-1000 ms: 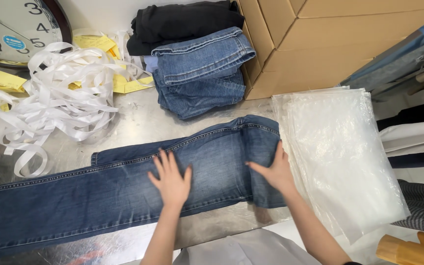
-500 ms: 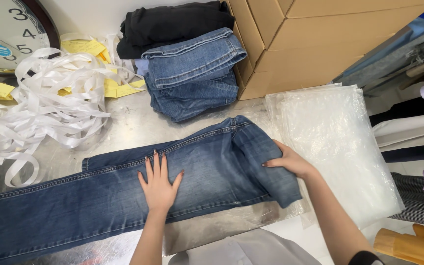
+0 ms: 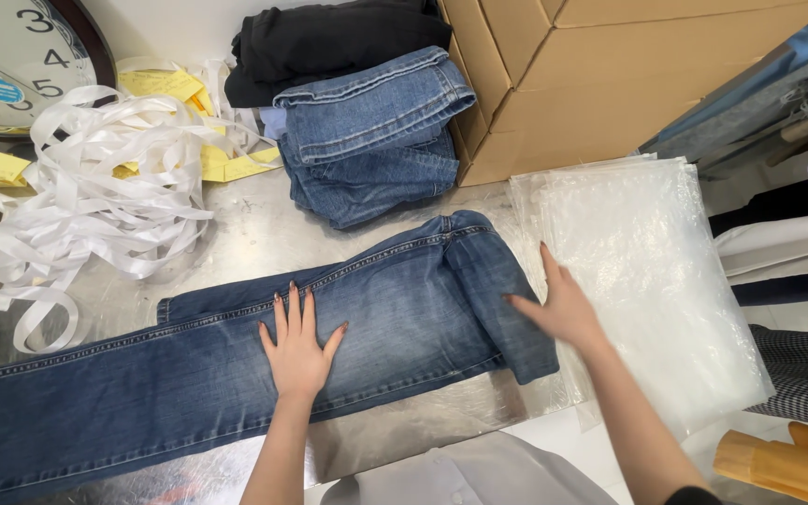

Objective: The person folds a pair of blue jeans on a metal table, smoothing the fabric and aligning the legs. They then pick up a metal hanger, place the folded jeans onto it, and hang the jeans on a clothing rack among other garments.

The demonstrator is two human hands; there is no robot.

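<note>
While a tangle of white paper strips (image 3: 77, 196), a folded stack of blue and black garments (image 3: 367, 122) and a brown cardboard box (image 3: 600, 75) crowd the far side, the long blue denim jeans (image 3: 189, 374) lie flat across the shiny metal counter (image 3: 236, 234). Left hand (image 3: 296, 351) presses them open-palmed, grasping nothing; right hand (image 3: 563, 304), also flat, rests on their folded end beside clear plastic bags (image 3: 656, 271). Trouser legs run off the left edge.

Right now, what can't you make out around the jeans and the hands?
- Jeans, head view: leg ends cut off by the left edge.
- Folded end: what lies beneath is covered by the denim.
- Right hand: palm side faces down, contact unclear.
- Left hand: flat on the jeans, hiding the denim beneath.
- Plastic bags: count unreadable.
</note>
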